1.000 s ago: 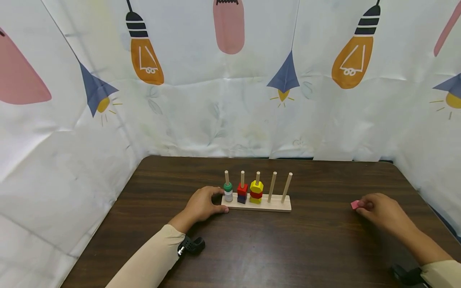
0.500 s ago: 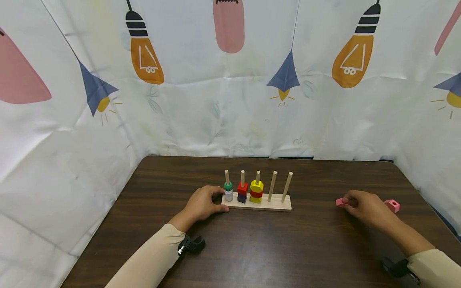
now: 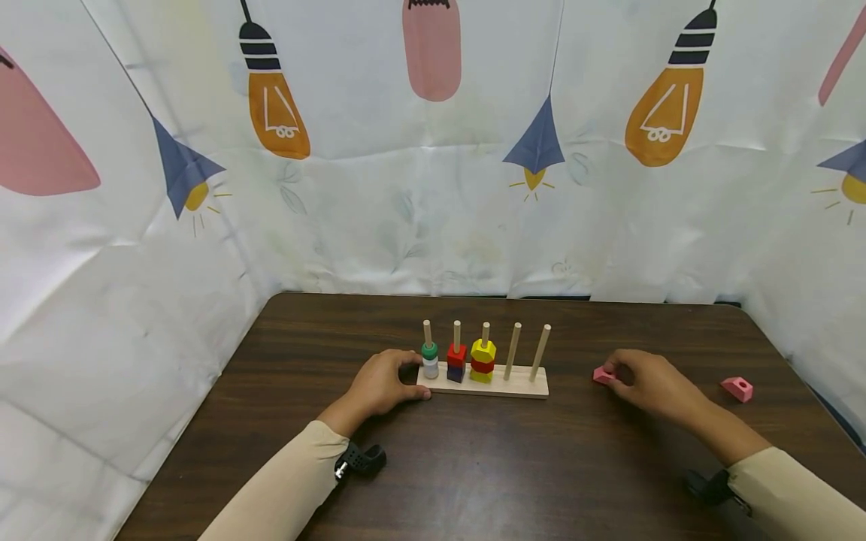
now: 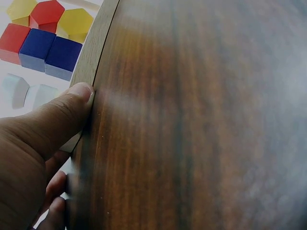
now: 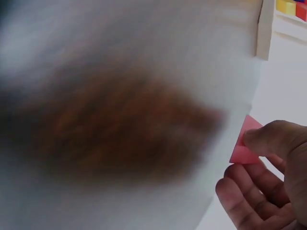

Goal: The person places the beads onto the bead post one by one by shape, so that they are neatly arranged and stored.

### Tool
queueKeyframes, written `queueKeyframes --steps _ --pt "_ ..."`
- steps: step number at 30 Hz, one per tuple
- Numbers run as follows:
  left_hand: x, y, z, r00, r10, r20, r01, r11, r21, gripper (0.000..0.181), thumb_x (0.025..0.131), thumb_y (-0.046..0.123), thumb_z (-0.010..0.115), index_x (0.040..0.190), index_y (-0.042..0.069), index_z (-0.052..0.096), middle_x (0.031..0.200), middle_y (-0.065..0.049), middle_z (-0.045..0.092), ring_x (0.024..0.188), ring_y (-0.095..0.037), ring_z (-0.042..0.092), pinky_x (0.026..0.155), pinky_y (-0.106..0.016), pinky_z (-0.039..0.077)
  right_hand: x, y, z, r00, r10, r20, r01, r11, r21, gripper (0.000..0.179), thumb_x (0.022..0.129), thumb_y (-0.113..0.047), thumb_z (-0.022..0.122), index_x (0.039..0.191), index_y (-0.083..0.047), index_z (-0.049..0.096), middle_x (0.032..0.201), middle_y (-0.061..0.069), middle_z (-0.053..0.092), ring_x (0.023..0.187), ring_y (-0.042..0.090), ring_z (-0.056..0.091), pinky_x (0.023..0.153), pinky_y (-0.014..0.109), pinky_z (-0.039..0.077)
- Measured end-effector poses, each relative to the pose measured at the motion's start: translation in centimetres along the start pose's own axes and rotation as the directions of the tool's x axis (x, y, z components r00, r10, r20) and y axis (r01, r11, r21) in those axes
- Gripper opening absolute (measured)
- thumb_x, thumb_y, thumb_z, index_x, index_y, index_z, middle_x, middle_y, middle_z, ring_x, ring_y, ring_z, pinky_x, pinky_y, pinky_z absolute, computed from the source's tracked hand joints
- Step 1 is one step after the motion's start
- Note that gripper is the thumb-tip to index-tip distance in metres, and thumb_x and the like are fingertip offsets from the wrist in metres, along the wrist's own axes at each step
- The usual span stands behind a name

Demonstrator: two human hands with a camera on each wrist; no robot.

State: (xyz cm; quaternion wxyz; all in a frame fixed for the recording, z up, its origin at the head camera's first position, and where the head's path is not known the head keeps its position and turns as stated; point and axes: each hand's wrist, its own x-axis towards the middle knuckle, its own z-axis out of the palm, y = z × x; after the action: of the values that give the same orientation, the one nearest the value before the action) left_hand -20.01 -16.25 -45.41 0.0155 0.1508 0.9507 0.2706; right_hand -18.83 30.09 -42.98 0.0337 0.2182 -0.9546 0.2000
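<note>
A wooden peg board point(image 3: 514, 385) with upright pegs stands mid-table. My left hand point(image 3: 382, 383) grips its left end, and in the left wrist view the thumb point(image 4: 79, 93) presses on the front edge. Green and white beads point(image 3: 429, 362) sit on the first peg, red and blue cubes point(image 3: 456, 362) on the second, yellow and red hexagonal blocks point(image 3: 482, 361) on the third. The two right pegs point(image 3: 539, 353) are bare. To the right of the board, my right hand point(image 3: 652, 383) pinches a pink triangular block point(image 5: 245, 143) between thumb and fingers.
Another pink block point(image 3: 737, 388) with a hole lies on the dark wooden table point(image 3: 487, 466), right of my right hand. A white curtain point(image 3: 419, 225) printed with lamps hangs behind and around the table.
My right hand has moved left toward the peg board, carrying the pink block. The other pink block, hidden at first, has come into view. My left hand has stayed in place.
</note>
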Motion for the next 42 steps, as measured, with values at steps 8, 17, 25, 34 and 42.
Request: queueKeyframes --steps 8,17,25,34,42 --pt "0.0 0.1 0.0 1.000 -0.006 0.004 0.006 1.000 -0.004 0.054 0.076 0.043 0.092 0.122 0.019 0.075 0.133 -0.008 0.067 0.126 -0.032 0.059 0.104 -0.051 0.047 2.0 -2.5 -1.3 0.996 -0.076 -0.052 0.078 0.996 0.040 0.020 0.085 -0.004 0.081 0.100 -0.010 0.070 0.093 -0.004 0.068 0.082 0.014 0.065 0.068 0.037 0.056" --pt "0.0 0.1 -0.1 1.000 -0.008 0.013 0.008 1.000 -0.001 0.055 0.076 0.043 0.092 0.123 0.018 0.075 0.133 -0.008 0.066 0.126 -0.032 0.059 0.103 -0.052 0.047 3.2 -5.4 -4.5 0.996 -0.080 -0.045 0.082 0.995 0.061 0.019 0.091 -0.010 0.077 0.108 -0.012 0.070 0.097 -0.005 0.068 0.083 0.012 0.064 0.068 0.035 0.055" --pt "0.0 0.1 -0.1 1.000 -0.008 0.017 0.008 1.000 -0.003 0.056 0.076 0.042 0.091 0.124 0.018 0.074 0.134 -0.009 0.066 0.126 -0.033 0.059 0.103 -0.053 0.047 4.1 -7.1 -6.9 0.987 -0.127 -0.099 0.135 0.988 0.072 0.019 0.091 -0.010 0.078 0.108 -0.016 0.070 0.098 -0.007 0.069 0.086 0.010 0.066 0.071 0.036 0.055" --pt "0.0 0.1 -0.1 1.000 -0.019 0.013 0.019 1.000 -0.010 0.055 0.077 0.043 0.091 0.122 0.018 0.075 0.134 -0.008 0.066 0.126 -0.032 0.059 0.103 -0.052 0.047 5.4 -8.9 -7.8 0.960 -0.236 -0.151 0.246 0.968 0.052 0.018 0.089 -0.008 0.080 0.105 -0.014 0.071 0.096 -0.008 0.069 0.080 0.006 0.065 0.068 0.035 0.056" --pt "0.1 0.1 -0.1 1.000 -0.018 0.011 0.018 1.000 -0.007 0.055 0.076 0.042 0.092 0.122 0.018 0.075 0.133 -0.008 0.066 0.125 -0.031 0.060 0.103 -0.052 0.048 6.3 -10.5 -7.7 0.944 -0.286 -0.166 0.306 0.946 0.109 0.020 0.088 -0.006 0.081 0.104 -0.015 0.073 0.097 -0.009 0.069 0.080 0.006 0.066 0.067 0.032 0.056"
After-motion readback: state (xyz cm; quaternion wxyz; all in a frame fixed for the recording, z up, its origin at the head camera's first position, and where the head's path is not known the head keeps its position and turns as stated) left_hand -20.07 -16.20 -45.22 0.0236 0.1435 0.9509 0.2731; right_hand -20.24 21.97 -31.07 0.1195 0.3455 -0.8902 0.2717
